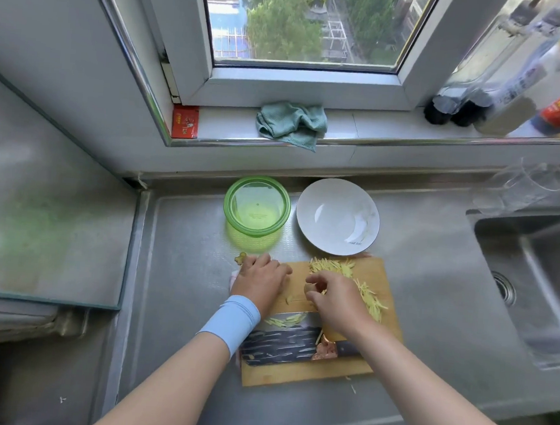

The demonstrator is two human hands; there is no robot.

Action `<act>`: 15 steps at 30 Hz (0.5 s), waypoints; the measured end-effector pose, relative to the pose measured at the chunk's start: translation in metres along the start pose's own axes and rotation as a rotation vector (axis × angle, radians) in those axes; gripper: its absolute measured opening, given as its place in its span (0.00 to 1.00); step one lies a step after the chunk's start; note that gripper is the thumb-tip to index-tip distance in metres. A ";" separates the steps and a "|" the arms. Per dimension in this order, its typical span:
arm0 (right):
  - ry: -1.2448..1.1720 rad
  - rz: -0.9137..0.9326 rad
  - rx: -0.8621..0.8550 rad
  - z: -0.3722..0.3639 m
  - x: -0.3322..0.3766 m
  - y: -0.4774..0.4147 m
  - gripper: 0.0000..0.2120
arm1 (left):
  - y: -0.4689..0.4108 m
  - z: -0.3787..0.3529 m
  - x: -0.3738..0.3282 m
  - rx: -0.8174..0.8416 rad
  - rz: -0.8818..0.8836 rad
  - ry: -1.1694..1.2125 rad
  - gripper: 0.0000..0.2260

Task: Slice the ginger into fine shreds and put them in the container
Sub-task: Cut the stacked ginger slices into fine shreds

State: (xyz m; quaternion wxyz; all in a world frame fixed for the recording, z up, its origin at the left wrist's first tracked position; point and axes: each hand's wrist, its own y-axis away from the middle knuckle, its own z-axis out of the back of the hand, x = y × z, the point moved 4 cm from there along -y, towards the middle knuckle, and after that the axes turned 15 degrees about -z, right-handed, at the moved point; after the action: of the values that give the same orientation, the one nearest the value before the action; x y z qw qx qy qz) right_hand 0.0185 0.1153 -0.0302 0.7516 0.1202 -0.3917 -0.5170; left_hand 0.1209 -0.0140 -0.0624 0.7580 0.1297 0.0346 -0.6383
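Note:
A wooden cutting board [372, 273] lies on the steel counter with pale yellow ginger shreds [371, 295] piled along its far and right side. My right hand [334, 298] hovers over the board's middle, fingers curled and pinching a few shreds. My left hand [260, 279] rests flat on the board's left edge, wearing a light blue wristband. A cleaver [281, 345] lies flat on the near part of the board with some shreds on its blade. A green clear container [257, 207] stands behind the board at left. A small ginger piece [240, 259] lies on the counter by my left hand.
A white plate [338, 217] sits to the right of the container. The sink [534, 282] is at the right. A green cloth [292, 122] and bottles [502, 95] sit on the window sill. A glass-topped surface [47, 210] fills the left.

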 end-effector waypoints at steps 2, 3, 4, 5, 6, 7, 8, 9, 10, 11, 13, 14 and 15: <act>0.009 -0.014 0.003 -0.001 0.003 0.003 0.12 | -0.004 0.002 0.005 0.022 0.032 -0.043 0.13; 0.016 -0.013 0.001 -0.001 0.005 0.003 0.12 | -0.006 0.004 0.007 0.041 0.048 -0.048 0.13; 0.024 -0.009 -0.005 0.000 0.007 0.003 0.12 | -0.009 0.005 0.009 0.063 0.048 -0.052 0.13; 0.032 -0.005 -0.012 0.000 0.009 0.003 0.12 | -0.012 0.005 0.009 0.089 0.043 -0.062 0.14; 0.038 -0.001 -0.017 0.000 0.010 0.003 0.12 | -0.014 0.004 0.007 0.108 0.038 -0.074 0.14; 0.039 0.002 -0.023 0.000 0.011 0.003 0.12 | -0.015 0.003 0.005 0.122 0.039 -0.081 0.14; 0.037 0.001 -0.029 0.000 0.011 0.003 0.12 | -0.015 0.002 0.004 0.130 0.042 -0.085 0.15; 0.033 0.002 -0.033 -0.001 0.011 0.003 0.11 | -0.015 0.001 0.004 0.137 0.044 -0.091 0.15; 0.031 0.001 -0.033 -0.002 0.011 0.002 0.11 | -0.015 0.000 0.004 0.138 0.039 -0.103 0.15; 0.028 0.003 -0.032 -0.003 0.011 0.002 0.11 | -0.015 0.000 0.004 0.133 0.027 -0.121 0.16; 0.013 0.003 -0.037 -0.003 0.011 0.001 0.10 | -0.013 -0.002 0.002 0.129 -0.028 -0.142 0.14; -0.002 0.001 -0.043 -0.003 0.012 0.001 0.09 | -0.012 -0.005 0.002 0.119 -0.061 -0.126 0.12; -0.020 0.000 -0.049 -0.002 0.012 0.000 0.09 | -0.012 -0.009 0.003 0.102 -0.086 -0.088 0.09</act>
State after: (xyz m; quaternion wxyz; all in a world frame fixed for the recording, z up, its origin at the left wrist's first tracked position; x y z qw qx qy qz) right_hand 0.0217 0.1043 -0.0260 0.7502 0.0969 -0.3864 -0.5277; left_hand 0.1110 -0.0161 -0.0733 0.7229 0.1384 -0.0260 -0.6765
